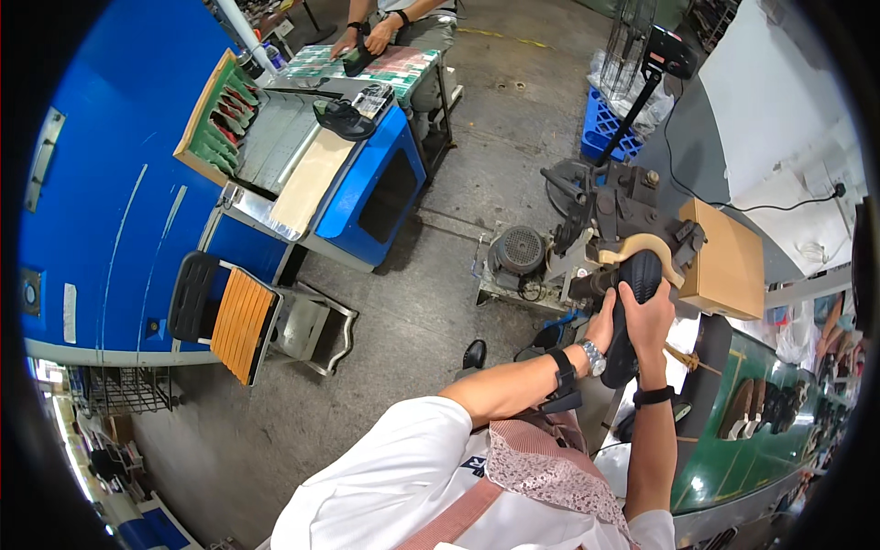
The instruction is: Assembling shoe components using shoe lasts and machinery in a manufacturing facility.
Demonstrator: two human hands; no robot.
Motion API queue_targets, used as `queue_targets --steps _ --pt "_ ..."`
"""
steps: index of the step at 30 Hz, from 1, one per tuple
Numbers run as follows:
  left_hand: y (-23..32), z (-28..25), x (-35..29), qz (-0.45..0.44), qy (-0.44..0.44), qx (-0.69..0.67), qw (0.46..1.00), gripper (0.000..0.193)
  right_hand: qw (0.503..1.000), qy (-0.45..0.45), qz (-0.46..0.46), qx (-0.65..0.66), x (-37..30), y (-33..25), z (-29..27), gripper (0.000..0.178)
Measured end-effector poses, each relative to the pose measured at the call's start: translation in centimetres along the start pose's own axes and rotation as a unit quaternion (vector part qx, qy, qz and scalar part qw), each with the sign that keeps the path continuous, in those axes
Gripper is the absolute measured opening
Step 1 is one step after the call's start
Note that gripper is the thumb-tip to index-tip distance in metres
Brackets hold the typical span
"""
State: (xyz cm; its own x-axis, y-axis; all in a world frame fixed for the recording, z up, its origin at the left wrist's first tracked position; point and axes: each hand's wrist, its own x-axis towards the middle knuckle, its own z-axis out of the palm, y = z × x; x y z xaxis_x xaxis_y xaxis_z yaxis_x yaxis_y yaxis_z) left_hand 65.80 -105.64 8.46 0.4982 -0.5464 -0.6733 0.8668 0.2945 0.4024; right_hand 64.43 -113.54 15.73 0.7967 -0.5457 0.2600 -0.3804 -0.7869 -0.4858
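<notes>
A black shoe (621, 346) is held sole upward, its toe end tucked under a tan curved arm (647, 242) of a dark metal machine (623, 202). My left hand (600, 324) grips the shoe's left side. On the opposite side, my right hand (652, 316) is wrapped round it, thumb along the sole edge. Whether the toe touches the machine's arm, I cannot tell. The shoe's upper is turned away and mostly hidden.
A brown cardboard box (729, 261) stands right beside the machine, an electric motor (520, 249) to its left. At right, a green conveyor (738, 449) carries shoes. Farther left are a slatted chair (243, 323) and a blue machine (380, 197); a co-worker's hands (374, 38) hold another shoe.
</notes>
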Motion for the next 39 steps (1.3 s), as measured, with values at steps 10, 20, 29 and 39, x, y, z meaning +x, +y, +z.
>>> queue_targets --steps 10,20,29,39 --pt "0.3 -1.3 -0.6 0.003 -0.01 0.157 0.988 0.109 0.997 0.05 0.007 0.055 -1.9 -1.7 -0.9 0.067" --pt "3.9 -5.9 -8.5 0.129 -0.089 0.336 0.929 0.077 0.797 -0.074 0.241 0.549 -8.7 1.8 -2.9 0.061" --pt "8.3 -17.6 -14.4 0.147 -0.104 0.679 0.712 0.074 0.39 -0.199 0.285 0.853 -3.3 -0.5 5.3 0.069" --pt "-5.2 -0.9 -1.1 0.29 -0.007 0.764 0.577 0.085 0.609 0.082 0.331 0.716 -21.0 20.1 -12.7 0.063"
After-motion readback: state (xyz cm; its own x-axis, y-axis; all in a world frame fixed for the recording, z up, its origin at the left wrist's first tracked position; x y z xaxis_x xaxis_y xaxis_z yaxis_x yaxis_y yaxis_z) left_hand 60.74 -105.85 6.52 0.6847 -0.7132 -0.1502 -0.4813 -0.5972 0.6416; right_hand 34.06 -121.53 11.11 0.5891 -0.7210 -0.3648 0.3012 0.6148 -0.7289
